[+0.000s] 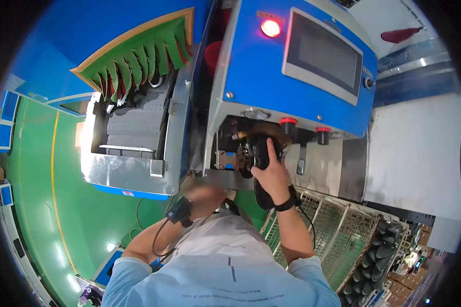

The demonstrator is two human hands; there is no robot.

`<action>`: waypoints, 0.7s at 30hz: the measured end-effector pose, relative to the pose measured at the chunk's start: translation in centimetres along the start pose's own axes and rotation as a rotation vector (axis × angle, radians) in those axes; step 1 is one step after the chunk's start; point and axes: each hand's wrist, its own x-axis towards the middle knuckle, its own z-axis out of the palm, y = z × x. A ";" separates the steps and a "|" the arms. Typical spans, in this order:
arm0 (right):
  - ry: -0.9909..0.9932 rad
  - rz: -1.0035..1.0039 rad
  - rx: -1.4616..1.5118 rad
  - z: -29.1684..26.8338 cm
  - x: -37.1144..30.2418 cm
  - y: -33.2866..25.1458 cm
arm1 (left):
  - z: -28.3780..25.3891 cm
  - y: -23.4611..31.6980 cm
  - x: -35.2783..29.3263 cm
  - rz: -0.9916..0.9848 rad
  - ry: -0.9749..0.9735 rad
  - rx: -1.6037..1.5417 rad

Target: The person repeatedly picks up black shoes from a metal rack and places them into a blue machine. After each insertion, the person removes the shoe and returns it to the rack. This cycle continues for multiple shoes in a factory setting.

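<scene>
A long black thing shaped like a shoe (262, 153) is at the front of a big blue and pale metal machine (241, 46). Its upper part is in the machine's open front, and its lower part hangs below the right hand (274, 176). The right hand is partly closed around it. One finger points straight along its side, the thumb reaches across to the other side, and the other fingers are hard to see. The left hand (205, 195) is lower down and to the left, apart from the black thing. It is blurred, so one cannot tell how open it is or if it has hold of anything.

The right wrist wears one black band (285, 203). One small black box with a cord (179, 210) is at the left wrist.

Above the hands, the machine has two black knobs with red tops (288, 125), one round glowing red light (270, 28) and one grey screen in a white frame (322, 51).

To the left is one silver metal box with an open top (123, 170). A grey floor with little holes (135, 123) is inside it. One row of green cloth strips (138, 64) hangs at its far end, with some white and dark bits underneath.

To the lower right is a pale wire rack (325, 225). Beside it are many dark rounded things (376, 258), too crowded to count.
</scene>
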 end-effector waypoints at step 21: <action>0.320 0.067 -0.041 0.0 -2.9 -5.1 | -0.9 -3.7 3.4 0.411 0.086 0.096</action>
